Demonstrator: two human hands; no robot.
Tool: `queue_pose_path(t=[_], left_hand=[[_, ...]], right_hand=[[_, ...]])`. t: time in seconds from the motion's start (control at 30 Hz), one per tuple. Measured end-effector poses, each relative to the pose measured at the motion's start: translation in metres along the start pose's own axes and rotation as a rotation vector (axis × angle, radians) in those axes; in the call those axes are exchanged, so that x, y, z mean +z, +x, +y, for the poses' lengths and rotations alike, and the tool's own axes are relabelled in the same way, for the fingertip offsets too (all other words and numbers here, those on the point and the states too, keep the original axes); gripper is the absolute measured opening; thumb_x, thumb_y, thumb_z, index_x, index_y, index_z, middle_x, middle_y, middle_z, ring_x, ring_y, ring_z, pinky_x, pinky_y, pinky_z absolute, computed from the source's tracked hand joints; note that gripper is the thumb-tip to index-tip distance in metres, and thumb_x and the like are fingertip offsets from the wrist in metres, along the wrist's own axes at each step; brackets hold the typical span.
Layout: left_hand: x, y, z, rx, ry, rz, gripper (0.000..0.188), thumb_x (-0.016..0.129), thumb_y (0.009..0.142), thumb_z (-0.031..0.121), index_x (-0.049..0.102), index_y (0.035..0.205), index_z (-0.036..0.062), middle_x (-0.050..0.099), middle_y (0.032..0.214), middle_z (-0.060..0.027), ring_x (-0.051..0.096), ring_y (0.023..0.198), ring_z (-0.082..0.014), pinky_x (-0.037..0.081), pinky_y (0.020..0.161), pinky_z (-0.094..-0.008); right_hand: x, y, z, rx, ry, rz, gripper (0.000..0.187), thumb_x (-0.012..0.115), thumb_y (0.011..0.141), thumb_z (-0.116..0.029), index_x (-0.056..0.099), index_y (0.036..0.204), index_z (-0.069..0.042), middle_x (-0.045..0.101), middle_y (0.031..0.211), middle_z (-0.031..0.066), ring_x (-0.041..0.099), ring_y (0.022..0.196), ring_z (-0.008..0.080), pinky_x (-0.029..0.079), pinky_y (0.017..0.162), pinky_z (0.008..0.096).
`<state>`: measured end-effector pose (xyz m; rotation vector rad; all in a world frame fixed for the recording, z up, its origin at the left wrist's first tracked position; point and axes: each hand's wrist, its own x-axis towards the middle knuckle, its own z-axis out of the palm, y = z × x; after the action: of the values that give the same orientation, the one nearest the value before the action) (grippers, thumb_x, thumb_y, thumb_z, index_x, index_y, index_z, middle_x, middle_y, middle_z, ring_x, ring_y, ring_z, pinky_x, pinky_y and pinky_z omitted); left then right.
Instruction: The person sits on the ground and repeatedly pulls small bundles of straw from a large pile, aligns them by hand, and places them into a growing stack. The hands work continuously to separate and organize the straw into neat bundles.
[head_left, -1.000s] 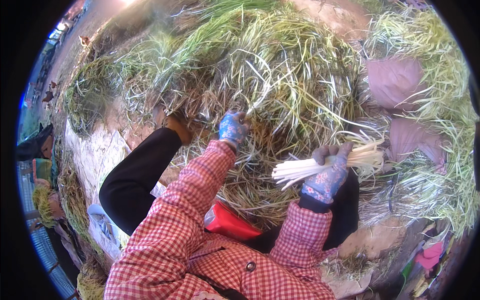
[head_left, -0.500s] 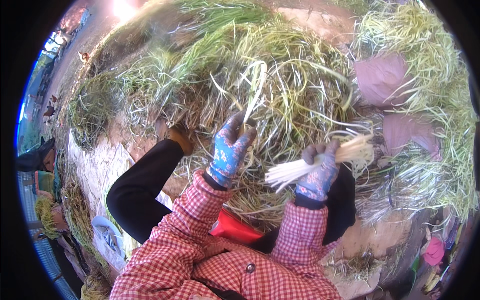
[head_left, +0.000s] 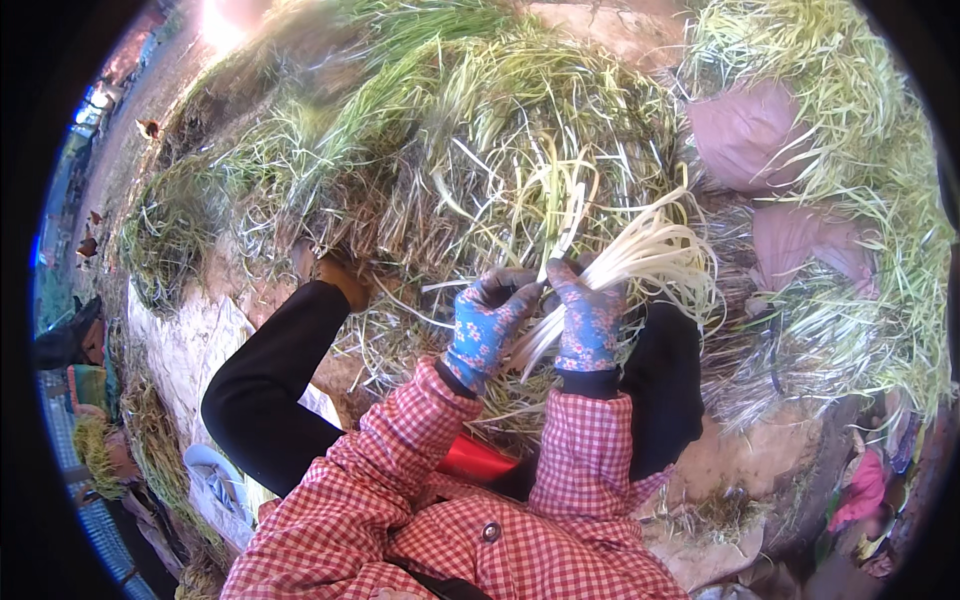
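My two gloved hands meet in front of my body. My right hand (head_left: pixel 588 325) is closed round a bundle of pale leek-like stalks (head_left: pixel 648 246). The bundle's white cut ends point down and left, and its limp leaves fan out to the upper right. My left hand (head_left: pixel 486 328) is pinched at the base of a few yellow-green stalks (head_left: pixel 570 218), right by my right thumb. These few stand nearly upright. The fingertips partly hide where they are gripped. Beyond both hands spreads a large heap of loose stalks and leaves (head_left: pixel 420 160).
More pale leaves (head_left: pixel 850 80) lie at the right, around a mauve cloth (head_left: pixel 748 138). My bent knee (head_left: pixel 262 385) is at the left, beside pale sheeting (head_left: pixel 185 345). A red object (head_left: pixel 478 460) sits by my lap. A pink item (head_left: pixel 862 492) lies at the lower right.
My hands have come together: the left moved right and down with its few stalks, the right moved left. The bundle has tilted more upright, its leafy end now higher.
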<state>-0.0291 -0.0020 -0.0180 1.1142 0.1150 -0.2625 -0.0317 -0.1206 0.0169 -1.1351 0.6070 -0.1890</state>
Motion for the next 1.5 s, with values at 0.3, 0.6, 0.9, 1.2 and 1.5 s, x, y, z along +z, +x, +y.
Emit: queue_pose_path(t=[0.3, 0.6, 0.9, 1.2, 1.5], left_hand=[[-0.011, 0.033, 0.045, 0.316, 0.579, -0.149, 0.042, 0.073, 0.079, 0.02, 0.057, 0.111, -0.0007, 0.059, 0.105, -0.0095, 0.058, 0.073, -0.0095, 0.048, 0.059, -0.0234], [-0.035, 0.102, 0.059, 0.046, 0.23, -0.091, 0.016, 0.068, 0.083, 0.015, 0.067, 0.094, 0.0035, 0.063, 0.07, -0.0002, 0.051, 0.053, -0.0064, 0.04, 0.047, -0.0189], [-0.191, 0.202, 0.106, -0.143, 1.362, 0.467, 0.036, 0.058, 0.085, 0.027, 0.056, 0.112, 0.0041, 0.062, 0.1, -0.0133, 0.058, 0.091, -0.0238, 0.045, 0.08, -0.0313], [-0.023, 0.037, 0.042, -0.123, 0.343, -0.166, 0.035, 0.07, 0.082, 0.025, 0.064, 0.101, -0.0034, 0.066, 0.086, -0.0082, 0.059, 0.075, -0.0125, 0.048, 0.069, -0.0265], [0.01, 0.019, 0.016, -0.062, 0.181, 0.152, 0.023, 0.063, 0.086, 0.013, 0.06, 0.103, -0.0027, 0.064, 0.079, -0.0057, 0.058, 0.064, -0.0084, 0.047, 0.051, -0.0204]], right_hand=[[0.002, -0.002, 0.002, -0.06, -0.122, 0.01, 0.037, 0.072, 0.072, 0.001, 0.05, 0.101, -0.001, 0.058, 0.078, 0.0062, 0.054, 0.054, 0.0106, 0.044, 0.046, 0.0227], [-0.002, -0.013, -0.01, 0.069, -0.263, -0.248, 0.038, 0.073, 0.068, 0.001, 0.05, 0.097, -0.003, 0.058, 0.073, 0.0057, 0.054, 0.051, 0.0127, 0.043, 0.042, 0.023], [-0.012, -0.023, -0.028, 0.112, -0.131, -0.268, 0.037, 0.073, 0.067, 0.003, 0.052, 0.097, -0.006, 0.06, 0.072, 0.0048, 0.054, 0.049, 0.0107, 0.042, 0.041, 0.0216], [0.006, -0.009, -0.009, 0.007, -0.303, -0.1, 0.027, 0.075, 0.07, -0.004, 0.055, 0.088, -0.002, 0.062, 0.073, 0.0042, 0.057, 0.06, 0.0106, 0.045, 0.053, 0.0244], [-0.003, -0.006, -0.008, -0.107, -0.122, 0.054, 0.029, 0.074, 0.071, -0.003, 0.053, 0.091, -0.001, 0.061, 0.075, 0.0061, 0.055, 0.056, 0.0108, 0.044, 0.048, 0.0241]])
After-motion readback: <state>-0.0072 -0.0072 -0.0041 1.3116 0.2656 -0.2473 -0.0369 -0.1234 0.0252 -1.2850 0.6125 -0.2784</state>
